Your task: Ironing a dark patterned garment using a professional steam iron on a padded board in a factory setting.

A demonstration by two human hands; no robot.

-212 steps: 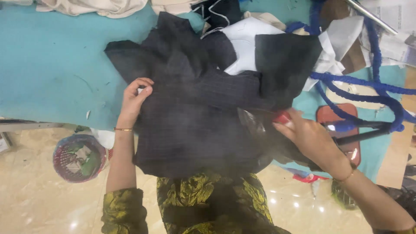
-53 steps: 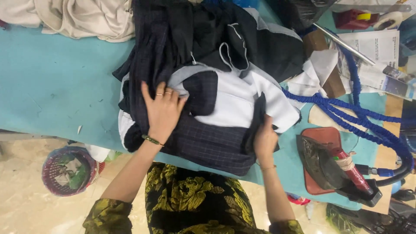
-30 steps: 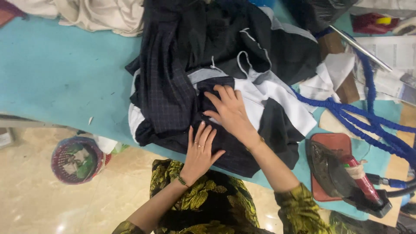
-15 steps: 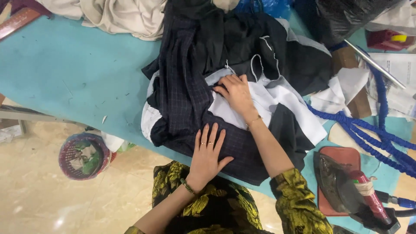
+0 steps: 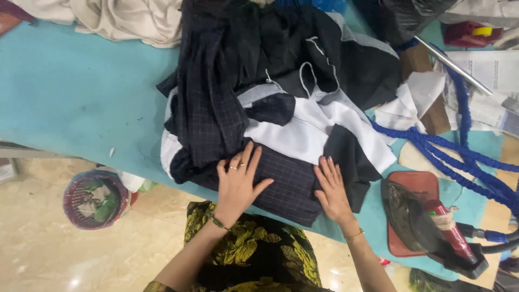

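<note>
A: Garment (image 5: 292, 184), dark checked fabric with white lining panels, lies heaped on the teal table (image 5: 81, 103), its near hem right at the table's front edge. Biggest thing in view after the table.

B: Handling?

A: My guess is soft, limp, fairly light, several layers, so it will bunch and slide on itself. No stiff part to lever. Best hold looks like the near hem or the folded corners, pinching through both layers.

B: Hands?

A: Left hand (image 5: 238, 184) lies flat, fingers spread, palm down on the checked part. Right hand (image 5: 332, 192) is flat too, fingers together, beside the white panel. Neither grips anything; both just press.

B: Room to move?

A: Open teal surface to the left, plenty of it. The right side is tight: an iron (image 5: 432, 227) sits on a red-brown pad (image 5: 416, 186) near the right hand, and blue braided hose (image 5: 465, 162) loops across behind it. Beige cloth (image 5: 124, 19) is piled at the far left corner, with papers (image 5: 486, 70) far right.

B: Edges?

A: Front edge runs just under both wrists, so fabric could slip off it. A small waste basket (image 5: 94, 200) stands on the floor below left.
</note>
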